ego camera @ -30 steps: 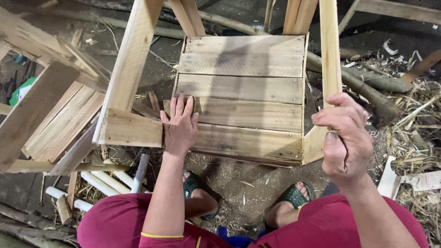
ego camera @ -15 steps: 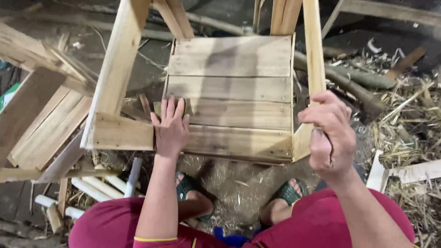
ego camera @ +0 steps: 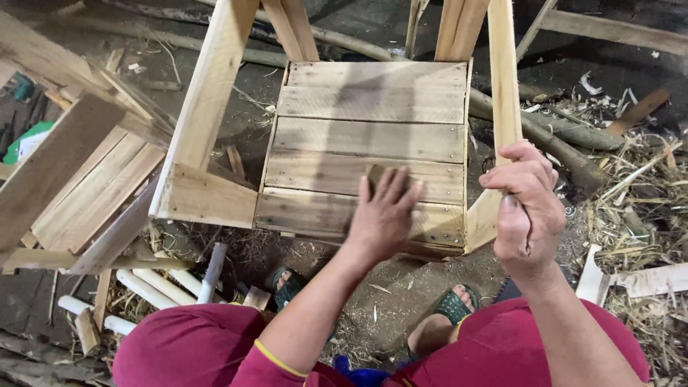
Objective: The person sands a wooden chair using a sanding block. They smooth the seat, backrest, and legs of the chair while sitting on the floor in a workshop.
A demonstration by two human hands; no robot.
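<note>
Head view, looking straight down: a person in red trousers crouches over a small wooden stool (ego camera: 369,143) turned upside down on the dirt floor, its slatted seat facing up at us and its legs rising toward the camera. Their left hand (ego camera: 383,215) lies flat on the slats near the front edge, fingers spread and pressed over a small brownish block (ego camera: 376,174), of which only the top edge shows, so I cannot tell what it is. Their right hand (ego camera: 527,208) is closed in a fist around the stool's leg (ego camera: 502,79) at the near right corner, thumb on top. Green sandals (ego camera: 453,304) peek out below the stool, one on each foot. Off to the left rests a slatted wooden panel (ego camera: 89,190), with white rods (ego camera: 154,285) lying on the ground just beside it. On the right, rough branches (ego camera: 555,140) and straw and shavings (ego camera: 641,208) litter the floor.
</note>
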